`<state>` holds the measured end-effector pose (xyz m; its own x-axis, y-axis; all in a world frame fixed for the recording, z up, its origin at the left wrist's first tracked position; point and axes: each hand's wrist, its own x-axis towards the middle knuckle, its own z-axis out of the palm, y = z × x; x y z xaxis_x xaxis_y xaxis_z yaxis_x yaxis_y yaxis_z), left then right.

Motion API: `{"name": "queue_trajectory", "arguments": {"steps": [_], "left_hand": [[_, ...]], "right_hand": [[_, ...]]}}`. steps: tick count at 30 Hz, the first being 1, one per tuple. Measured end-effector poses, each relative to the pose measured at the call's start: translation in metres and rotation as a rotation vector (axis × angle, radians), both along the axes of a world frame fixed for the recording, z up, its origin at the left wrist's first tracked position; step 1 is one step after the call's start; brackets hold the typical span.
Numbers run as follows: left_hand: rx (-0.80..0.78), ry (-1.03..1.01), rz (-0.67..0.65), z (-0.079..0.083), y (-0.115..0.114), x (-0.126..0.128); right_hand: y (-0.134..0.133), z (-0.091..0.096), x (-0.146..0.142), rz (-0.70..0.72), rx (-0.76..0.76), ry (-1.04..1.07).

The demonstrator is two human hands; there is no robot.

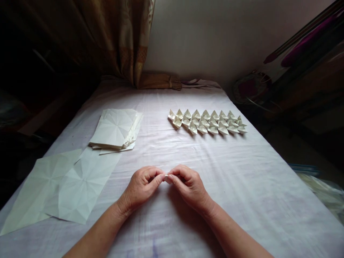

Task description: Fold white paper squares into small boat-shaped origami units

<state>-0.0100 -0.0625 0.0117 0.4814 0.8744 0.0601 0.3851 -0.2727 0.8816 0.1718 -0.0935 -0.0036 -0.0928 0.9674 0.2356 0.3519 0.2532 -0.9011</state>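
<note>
My left hand (146,184) and my right hand (186,184) meet at the thumbs and fingertips, low over the middle of the cloth. Both are closed in a pinch on a small piece of folded white paper (167,176). Only its thin edge shows between the thumbs; the fingers hide the rest. Beyond my right hand stand rows of small folded paper boats (213,123), packed close together. To the left of my left hand lie creased paper sheets (83,182), flat and overlapping. Behind them rests a stack of creased paper (115,127).
A pale sheet (242,193) covers the bed-like surface, slightly wrinkled. At its far edge are a brown fringed cloth (158,81) and a gold-brown curtain (129,43) against the wall. Plastic-wrapped things (322,190) lie below the right edge.
</note>
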Motion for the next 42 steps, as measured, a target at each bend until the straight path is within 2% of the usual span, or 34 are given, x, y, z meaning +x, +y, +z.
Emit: {"name": "queue_trajectory", "arguments": {"steps": [6,14,19,21,24,27,31,35,42], "left_hand": [[0.084,0.043,0.105,-0.003,-0.002,0.003],[0.015,-0.007,0.160,-0.003,0.002,0.004],[-0.109,-0.084,0.181,-0.001,0.003,0.003],[-0.163,-0.122,0.190,0.002,0.007,0.005],[-0.248,-0.214,0.243,0.006,0.021,0.009],[-0.301,-0.290,0.365,0.006,0.040,0.018],[-0.279,-0.313,0.485,-0.002,0.060,0.030],[-0.276,-0.306,0.508,-0.009,0.062,0.032],[-0.347,-0.303,0.462,-0.009,0.061,0.026]], "right_hand": [[0.004,0.000,0.001,0.022,-0.036,0.017],[0.006,-0.002,0.007,-0.041,0.037,-0.035],[0.007,0.004,0.003,-0.091,-0.120,0.081],[0.015,0.010,0.001,-0.084,-0.204,0.163],[0.036,0.017,0.001,-0.052,-0.254,0.256],[0.064,0.016,0.000,-0.038,-0.253,0.287],[0.093,0.006,-0.001,-0.104,-0.199,0.280],[0.095,0.001,0.001,-0.100,-0.180,0.268],[0.088,-0.001,0.005,-0.036,-0.150,0.161]]}}
